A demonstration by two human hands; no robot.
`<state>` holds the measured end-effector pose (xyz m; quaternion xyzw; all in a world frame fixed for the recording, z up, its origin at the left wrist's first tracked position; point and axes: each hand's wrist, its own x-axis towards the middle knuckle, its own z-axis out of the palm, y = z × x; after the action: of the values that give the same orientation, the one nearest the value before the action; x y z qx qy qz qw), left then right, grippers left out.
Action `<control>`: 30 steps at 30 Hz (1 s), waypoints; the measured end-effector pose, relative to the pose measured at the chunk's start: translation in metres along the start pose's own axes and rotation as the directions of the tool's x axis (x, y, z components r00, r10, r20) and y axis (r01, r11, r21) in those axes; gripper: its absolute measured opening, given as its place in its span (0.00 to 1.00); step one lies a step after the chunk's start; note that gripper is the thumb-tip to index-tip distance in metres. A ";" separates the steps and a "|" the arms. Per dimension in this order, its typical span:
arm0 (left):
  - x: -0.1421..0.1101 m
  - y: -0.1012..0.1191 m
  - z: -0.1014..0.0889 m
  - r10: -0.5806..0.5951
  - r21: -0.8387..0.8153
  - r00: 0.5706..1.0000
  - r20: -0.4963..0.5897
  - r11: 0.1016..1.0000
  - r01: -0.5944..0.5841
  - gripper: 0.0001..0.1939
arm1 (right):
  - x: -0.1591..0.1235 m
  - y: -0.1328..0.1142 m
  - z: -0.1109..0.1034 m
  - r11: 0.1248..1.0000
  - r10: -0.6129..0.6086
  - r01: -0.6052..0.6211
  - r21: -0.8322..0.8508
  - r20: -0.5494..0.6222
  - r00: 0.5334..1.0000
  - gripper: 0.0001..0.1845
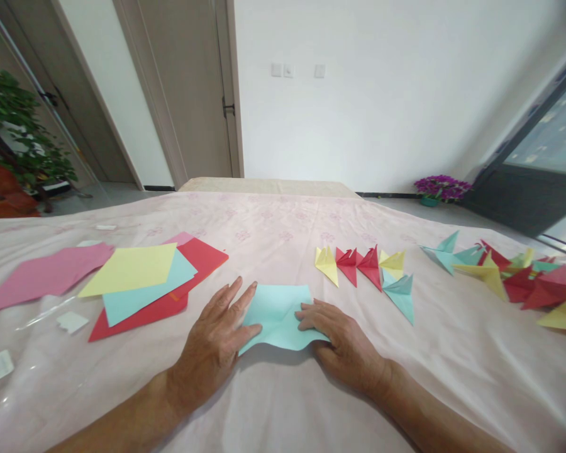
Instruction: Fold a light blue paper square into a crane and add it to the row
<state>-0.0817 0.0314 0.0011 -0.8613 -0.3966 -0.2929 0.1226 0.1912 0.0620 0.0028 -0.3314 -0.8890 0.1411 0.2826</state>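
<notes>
A light-blue sheet of paper (278,314) with a faint crease lies on the table in front of me, its near edge curling up. My left hand (221,324) rests at the sheet's left side, fingers spread and the thumb on the paper. At the right edge, my right hand (342,340) has its fingers on top of the sheet and its thumb tucked below the near edge, pinching it. Folded paper cranes in yellow, red (369,267) and light blue (400,294) sit beyond my right hand.
Left of me lie a yellow sheet (132,270), a red sheet (202,258) and a pink sheet (47,277), partly overlapping. White scraps (72,322) lie near them. More folded cranes (523,283) cluster at the far right. A pale flowered tablecloth (283,226) covers the table.
</notes>
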 end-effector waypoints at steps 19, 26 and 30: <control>-0.006 -0.015 0.017 -0.099 -0.196 0.995 0.020 0.975 0.100 0.10 | 0.005 0.000 -0.002 0.997 0.070 -0.070 -0.033 -0.012 0.997 0.10; -0.007 -0.014 0.019 -0.144 -0.239 0.989 0.035 0.960 0.149 0.08 | 0.006 -0.001 -0.003 0.997 0.068 -0.068 -0.042 -0.002 0.998 0.12; -0.008 -0.015 0.021 -0.157 -0.256 0.987 0.032 0.953 0.160 0.08 | 0.006 0.000 -0.004 0.997 0.069 -0.069 -0.037 0.018 0.997 0.14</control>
<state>-0.0883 0.0453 -0.0205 -0.8369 -0.4236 -0.3461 -0.0164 0.1894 0.0661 0.0084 -0.3657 -0.8821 0.1377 0.2630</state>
